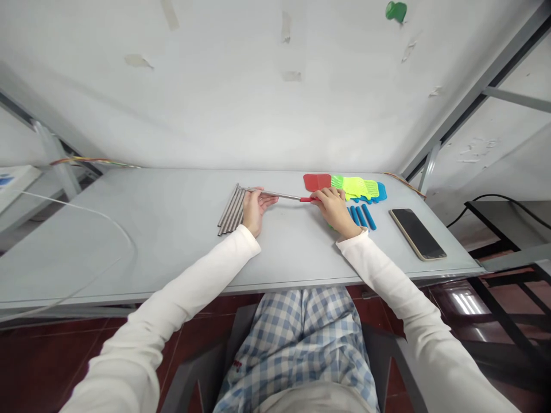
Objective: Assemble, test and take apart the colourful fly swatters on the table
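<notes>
A slim metal rod (286, 196) lies across both hands, raised a little over the table. My left hand (253, 213) is closed around its left part, thumb on top. At the rod's right end is a red sleeve (305, 199), pinched in the fingers of my right hand (334, 210), which hides part of it. Several similar metal rods (230, 213) lie side by side next to my left hand. Several blue sleeves (368, 217) lie just right of my right hand, some partly covered by it.
Behind my right hand lie flat plastic pieces: a red one (317, 182), yellow-green perforated ones (361, 188) and a blue one (382, 192). A phone (417, 234) rests at the right of the grey table (172, 229). A thin white cable (99, 213) crosses the left side.
</notes>
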Tool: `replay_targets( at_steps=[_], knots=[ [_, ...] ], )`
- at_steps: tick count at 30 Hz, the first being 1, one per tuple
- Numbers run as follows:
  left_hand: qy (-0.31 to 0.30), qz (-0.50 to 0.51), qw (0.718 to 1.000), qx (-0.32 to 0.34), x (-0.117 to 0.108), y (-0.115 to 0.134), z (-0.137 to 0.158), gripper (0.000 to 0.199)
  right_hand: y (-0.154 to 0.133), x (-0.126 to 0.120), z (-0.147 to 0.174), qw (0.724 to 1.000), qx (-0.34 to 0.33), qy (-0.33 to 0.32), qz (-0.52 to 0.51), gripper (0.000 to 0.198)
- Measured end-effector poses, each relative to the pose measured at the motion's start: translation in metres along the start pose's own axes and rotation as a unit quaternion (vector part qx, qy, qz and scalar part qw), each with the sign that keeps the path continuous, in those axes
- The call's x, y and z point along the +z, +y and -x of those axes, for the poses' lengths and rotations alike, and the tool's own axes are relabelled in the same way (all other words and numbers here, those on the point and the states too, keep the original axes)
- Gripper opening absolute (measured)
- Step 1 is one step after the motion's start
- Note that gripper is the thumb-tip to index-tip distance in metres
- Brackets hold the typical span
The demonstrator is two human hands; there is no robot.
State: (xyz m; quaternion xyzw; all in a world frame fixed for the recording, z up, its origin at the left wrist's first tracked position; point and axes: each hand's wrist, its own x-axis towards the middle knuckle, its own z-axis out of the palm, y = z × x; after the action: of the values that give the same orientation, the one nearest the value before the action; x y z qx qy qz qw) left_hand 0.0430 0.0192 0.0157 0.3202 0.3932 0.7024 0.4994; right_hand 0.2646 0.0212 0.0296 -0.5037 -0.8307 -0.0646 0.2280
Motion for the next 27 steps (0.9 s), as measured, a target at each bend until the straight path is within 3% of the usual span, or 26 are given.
replay_targets(
  at_steps=[11, 17, 27],
  knots=[
    [-0.031, -0.024, 0.999, 0.021, 0.000, -0.003, 0.002, 0.024, -0.003, -0.003, 0.000, 1.000, -0.007, -0.004, -0.012, 0.032],
    [-0.138, -0.069, 0.988, -0.019, 0.009, -0.004, 0.017, 0.031, -0.015, -0.002, 0.004, 0.999, -0.029, 0.012, -0.033, 0.034],
    [-0.222, -0.088, 0.971, -0.021, 0.016, -0.006, 0.030, 0.035, -0.039, 0.001, 0.011, 0.990, -0.040, 0.030, -0.129, 0.033]
  ],
)
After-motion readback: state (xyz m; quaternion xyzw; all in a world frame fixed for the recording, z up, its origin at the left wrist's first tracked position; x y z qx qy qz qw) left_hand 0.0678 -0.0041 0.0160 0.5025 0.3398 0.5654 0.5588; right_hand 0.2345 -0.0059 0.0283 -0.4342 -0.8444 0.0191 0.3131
